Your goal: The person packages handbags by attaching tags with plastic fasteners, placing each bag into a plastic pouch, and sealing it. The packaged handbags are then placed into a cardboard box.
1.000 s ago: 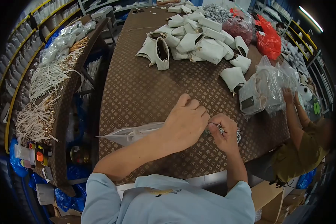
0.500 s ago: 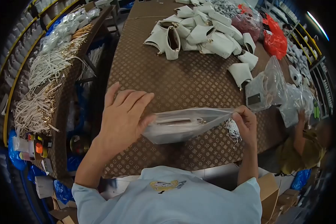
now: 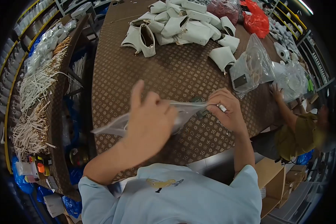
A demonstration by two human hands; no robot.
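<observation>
A clear plastic bag [image 3: 112,126] stretches across in front of me above the table, its left end hanging lower than its right. My right hand [image 3: 227,111] pinches its right end between thumb and fingers. My left hand [image 3: 150,121], slightly blurred, lies over the bag's middle. Its index finger points up, the other fingers are bent at the bag's upper edge, and the thumb is hidden. The hand covers most of what the bag contains. Dark green tags [image 3: 201,112] lie on the table just behind the right end of the bag.
White pouches [image 3: 198,33] are heaped at the back of the patterned table [image 3: 112,78]. Clear bags [image 3: 250,71] and a red bag [image 3: 255,20] lie to the right, where a co-worker's hand [image 3: 277,92] reaches in. White straps [image 3: 33,123] cover a left-hand bench.
My left hand has moved right, from beside the bag to over its middle, with its fingers now bent. The bag has tilted down leftward. The view has shifted, and the co-worker's hand has moved.
</observation>
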